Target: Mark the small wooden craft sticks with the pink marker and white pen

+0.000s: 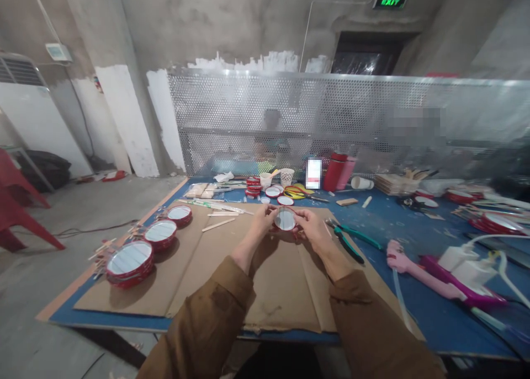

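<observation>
- Brown sleeves (pixel 199 318) stretched over cardboard (pixel 285 291)
- Left hand (pixel 261 224) and right hand (pixel 313 230) pinched a disc (pixel 285 219) (red-rimmed, pale-faced) between them
- Green-handled pliers (pixel 350 246) lay near the right hand

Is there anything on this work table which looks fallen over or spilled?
Yes, one thing: the white cup to the right of the pink bottle lies on its side, while the patterned cup farther left stands upright. I see no clear spill around it.
</observation>
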`<state>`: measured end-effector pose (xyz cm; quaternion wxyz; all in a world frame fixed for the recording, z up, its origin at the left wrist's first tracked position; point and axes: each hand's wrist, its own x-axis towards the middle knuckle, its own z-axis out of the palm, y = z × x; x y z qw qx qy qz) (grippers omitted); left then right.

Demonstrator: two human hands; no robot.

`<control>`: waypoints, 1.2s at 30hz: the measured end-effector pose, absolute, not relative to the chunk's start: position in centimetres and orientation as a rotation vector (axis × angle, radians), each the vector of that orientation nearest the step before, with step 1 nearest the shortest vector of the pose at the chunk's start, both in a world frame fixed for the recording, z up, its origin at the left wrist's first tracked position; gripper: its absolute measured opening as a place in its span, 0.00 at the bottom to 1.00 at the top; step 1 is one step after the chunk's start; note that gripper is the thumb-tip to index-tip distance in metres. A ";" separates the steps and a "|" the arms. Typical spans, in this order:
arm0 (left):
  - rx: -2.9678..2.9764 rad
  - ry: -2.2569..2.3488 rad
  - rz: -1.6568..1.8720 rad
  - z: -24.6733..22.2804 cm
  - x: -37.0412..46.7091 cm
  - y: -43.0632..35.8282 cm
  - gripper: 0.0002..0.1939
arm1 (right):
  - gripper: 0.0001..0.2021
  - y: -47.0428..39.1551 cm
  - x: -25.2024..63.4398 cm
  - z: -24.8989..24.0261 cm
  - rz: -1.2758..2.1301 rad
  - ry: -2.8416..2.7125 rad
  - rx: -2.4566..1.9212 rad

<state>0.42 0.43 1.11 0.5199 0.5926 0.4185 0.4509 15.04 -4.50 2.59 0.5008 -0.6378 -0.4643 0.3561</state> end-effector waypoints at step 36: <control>1.508 0.887 0.975 1.3 -0.4 1.3 0.10 | 0.04 -4.9 15.1 2.8 0.875 -1.205 -1.497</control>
